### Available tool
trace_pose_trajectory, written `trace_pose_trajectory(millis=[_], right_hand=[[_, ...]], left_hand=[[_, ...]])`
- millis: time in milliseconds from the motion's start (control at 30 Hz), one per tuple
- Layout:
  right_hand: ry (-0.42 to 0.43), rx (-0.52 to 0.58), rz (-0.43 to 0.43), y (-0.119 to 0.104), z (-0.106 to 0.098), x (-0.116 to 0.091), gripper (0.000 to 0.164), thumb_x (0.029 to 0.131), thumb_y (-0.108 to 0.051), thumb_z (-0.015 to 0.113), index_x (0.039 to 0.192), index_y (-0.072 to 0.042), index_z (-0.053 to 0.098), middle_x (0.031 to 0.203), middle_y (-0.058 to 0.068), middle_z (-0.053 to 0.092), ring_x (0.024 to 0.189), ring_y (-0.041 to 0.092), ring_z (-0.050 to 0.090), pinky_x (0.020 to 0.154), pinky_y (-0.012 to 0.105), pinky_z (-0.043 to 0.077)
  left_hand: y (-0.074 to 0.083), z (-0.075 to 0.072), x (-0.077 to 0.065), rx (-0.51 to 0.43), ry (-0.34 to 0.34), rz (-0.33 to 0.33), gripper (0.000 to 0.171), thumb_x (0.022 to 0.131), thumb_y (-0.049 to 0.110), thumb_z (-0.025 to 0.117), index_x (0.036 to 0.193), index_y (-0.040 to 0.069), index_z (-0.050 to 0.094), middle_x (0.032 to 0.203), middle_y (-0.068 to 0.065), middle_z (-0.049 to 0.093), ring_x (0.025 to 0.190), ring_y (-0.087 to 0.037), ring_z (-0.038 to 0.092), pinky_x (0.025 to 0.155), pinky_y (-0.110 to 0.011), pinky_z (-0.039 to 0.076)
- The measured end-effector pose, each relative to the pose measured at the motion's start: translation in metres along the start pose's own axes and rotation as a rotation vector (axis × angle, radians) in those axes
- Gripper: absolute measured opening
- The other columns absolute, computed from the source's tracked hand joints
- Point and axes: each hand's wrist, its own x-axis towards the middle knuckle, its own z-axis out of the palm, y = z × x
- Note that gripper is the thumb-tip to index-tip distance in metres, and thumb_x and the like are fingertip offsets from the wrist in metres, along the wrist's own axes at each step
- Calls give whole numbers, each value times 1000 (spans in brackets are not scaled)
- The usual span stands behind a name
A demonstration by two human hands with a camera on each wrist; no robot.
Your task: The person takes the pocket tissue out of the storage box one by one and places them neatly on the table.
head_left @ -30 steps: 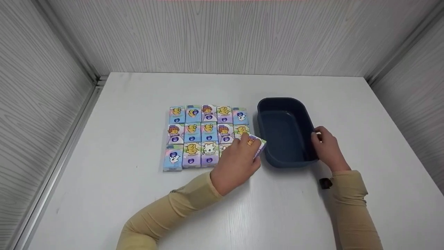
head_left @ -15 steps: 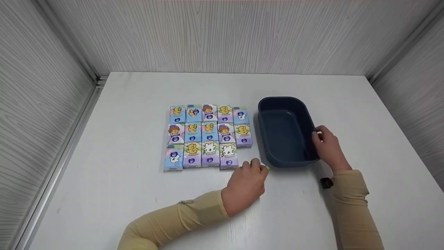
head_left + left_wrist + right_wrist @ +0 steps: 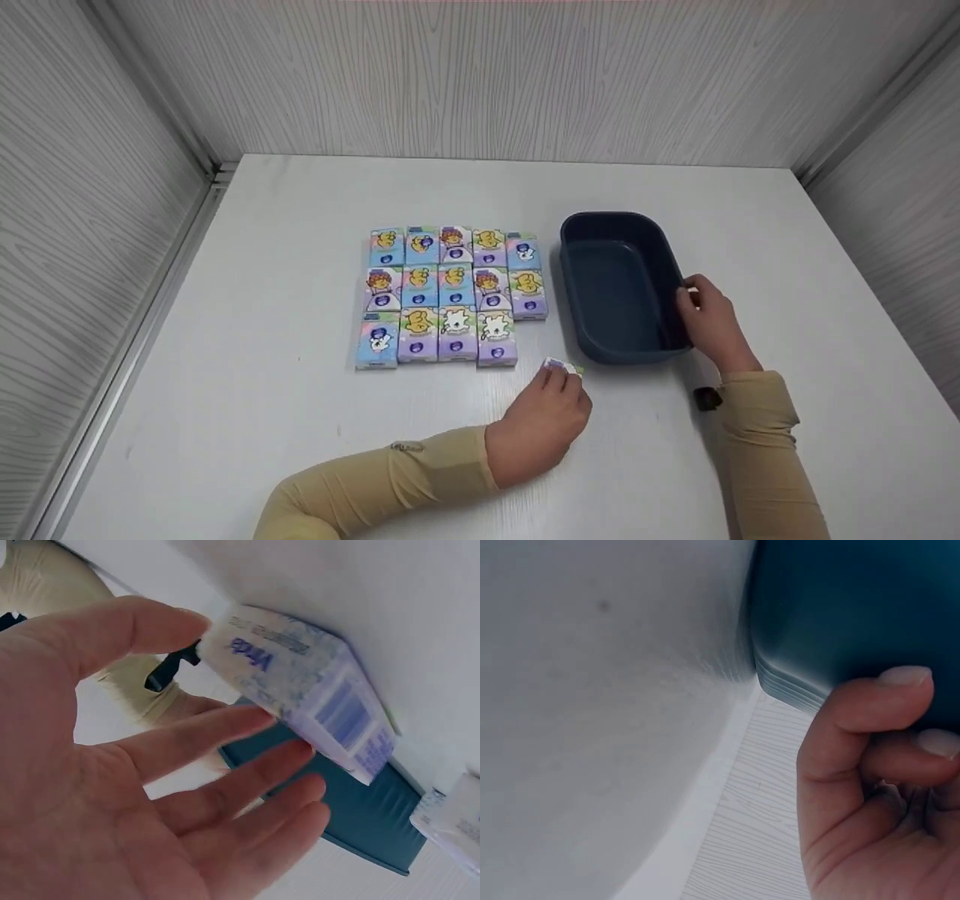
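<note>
My left hand point(image 3: 544, 427) pinches a small tissue pack point(image 3: 562, 367) between thumb and fingertips, just in front of the pack rows. In the left wrist view this tissue pack point(image 3: 292, 675) shows its printed face and a barcode end, with the thumb on one side and the fingers on the other. My right hand point(image 3: 712, 322) grips the right wall of a dark blue bin point(image 3: 626, 354), its fingers point(image 3: 885, 709) curled at the edge in the right wrist view. Inside the bin only its bare floor shows.
Several tissue packs point(image 3: 456, 285) lie side by side in three rows left of the bin, the nearest row shorter at its right end. White tabletop point(image 3: 435, 412) surrounds them. Wood-grain panels point(image 3: 480, 82) enclose the back and sides.
My left hand has moved toward me with the tissue pack, away from the right end of the rows. The right hand and bin have hardly moved.
</note>
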Motion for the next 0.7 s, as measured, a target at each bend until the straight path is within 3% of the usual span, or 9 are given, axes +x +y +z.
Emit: trace_pose_trajectory(millis=[133,300,567,700], right_hand=[[5,2,-6,0,0,0,41,103,-28,35,123,6,47,111,31,60,94,36,58,77,47,46],[0,0,0,0,0,0,41,103,-28,34,124,6,46,110,30,60,93,36,59,75,46,47],[-1,-5,1,0,1,0,41,103,-27,35,123,6,46,112,31,59,96,37,58,77,48,47],[-2,-4,-1,0,1,0,40,103,-27,35,123,6,46,112,31,59,96,37,58,78,48,46]], left_hand=[[-1,4,6,34,51,12,18,89,4,61,104,12,68,102,-13,64,94,-29,62,76,-34,55],[-10,8,15,10,20,-45,23,88,2,62,106,13,70,103,-14,65,92,-30,62,61,-32,56],[-23,13,24,22,14,-162,20,90,2,59,102,8,74,97,-14,66,89,-27,62,58,-31,55],[-26,13,25,-31,-27,-207,17,90,5,62,102,8,74,97,-12,65,88,-25,60,58,-32,55]])
